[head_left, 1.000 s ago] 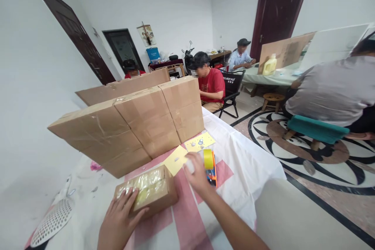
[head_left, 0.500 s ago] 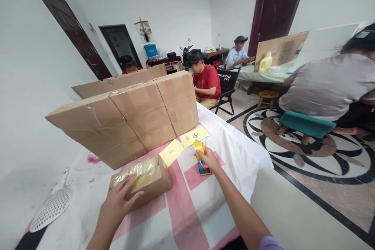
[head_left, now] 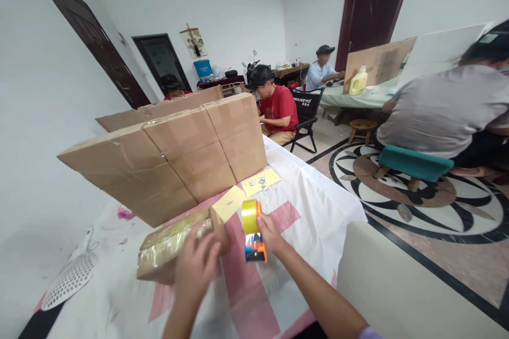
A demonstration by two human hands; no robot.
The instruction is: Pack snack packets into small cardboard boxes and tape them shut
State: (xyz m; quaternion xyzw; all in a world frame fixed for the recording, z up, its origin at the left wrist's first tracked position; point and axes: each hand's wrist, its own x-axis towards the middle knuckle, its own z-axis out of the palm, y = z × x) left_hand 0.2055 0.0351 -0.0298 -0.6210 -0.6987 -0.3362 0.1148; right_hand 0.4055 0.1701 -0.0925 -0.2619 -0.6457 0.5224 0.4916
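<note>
Cardboard under the left hand, a small box lying just ahead of the fingers that press its near end, while the right hand grips a tape gun with a yellow roll, held off the table beside the box. The box's top already shines with clear tape, yet its near end looks bare to me, so the sealing seems partly done. Beyond both hands, yellow cards and big cartons.
</note>
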